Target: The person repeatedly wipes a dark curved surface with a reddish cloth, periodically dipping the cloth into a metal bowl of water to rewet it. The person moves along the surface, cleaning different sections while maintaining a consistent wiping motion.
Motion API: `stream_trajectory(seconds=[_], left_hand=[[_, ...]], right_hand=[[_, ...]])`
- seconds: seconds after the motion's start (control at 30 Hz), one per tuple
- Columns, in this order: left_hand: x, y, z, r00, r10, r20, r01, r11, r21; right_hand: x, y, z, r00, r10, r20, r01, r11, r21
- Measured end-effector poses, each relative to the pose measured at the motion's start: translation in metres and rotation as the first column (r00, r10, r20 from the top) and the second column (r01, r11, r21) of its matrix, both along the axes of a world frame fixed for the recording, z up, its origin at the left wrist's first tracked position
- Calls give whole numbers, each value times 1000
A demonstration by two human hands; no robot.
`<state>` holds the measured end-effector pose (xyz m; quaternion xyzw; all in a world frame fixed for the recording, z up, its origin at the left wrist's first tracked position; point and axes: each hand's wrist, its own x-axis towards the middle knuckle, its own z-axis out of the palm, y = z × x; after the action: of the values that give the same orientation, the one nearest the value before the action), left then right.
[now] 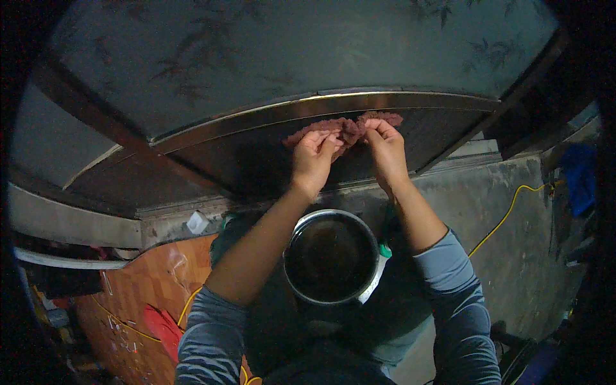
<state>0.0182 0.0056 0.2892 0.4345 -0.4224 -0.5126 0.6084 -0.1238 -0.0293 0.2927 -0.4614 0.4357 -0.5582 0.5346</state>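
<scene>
A reddish-brown cloth (344, 129) is bunched between my hands, in front of the dark lower panel (250, 154) of a framed door or partition. My left hand (315, 159) pinches the cloth's left part between thumb and fingers. My right hand (386, 149) grips it further right, with a short end sticking out past the fingers. Below my hands stands a round metal-rimmed pot or basin (332, 257) with dark liquid in it. A white and green object (382, 260) lies against its right side, partly hidden.
Frosted glass with a leaf pattern (308, 53) rises above the panel. A yellow cable (505, 216) crosses the grey floor at right. At left, a red item (163, 329) and small scraps lie on wood-pattern flooring (178, 260), near a white block (197, 223).
</scene>
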Motion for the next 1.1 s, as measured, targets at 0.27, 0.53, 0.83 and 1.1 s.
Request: stream_trajectory(seconds=[0.27, 0.53, 0.83, 1.1], left_hand=[[1, -8, -46, 999, -33, -2, 33, 984, 173], [3, -12, -70, 997, -72, -35, 80, 950, 300], [2, -15, -107, 990, -120, 72, 82, 916, 393], [-4, -23, -150, 976, -70, 208, -42, 871, 490]], right_hand=[[-5, -3, -29, 999, 28, 22, -32, 983, 180], [1, -1, -55, 997, -36, -72, 53, 967, 248], [4, -7, -117, 961, -168, -219, 220, 944, 244], [16, -7, -165, 948, -242, -206, 301, 891, 340]])
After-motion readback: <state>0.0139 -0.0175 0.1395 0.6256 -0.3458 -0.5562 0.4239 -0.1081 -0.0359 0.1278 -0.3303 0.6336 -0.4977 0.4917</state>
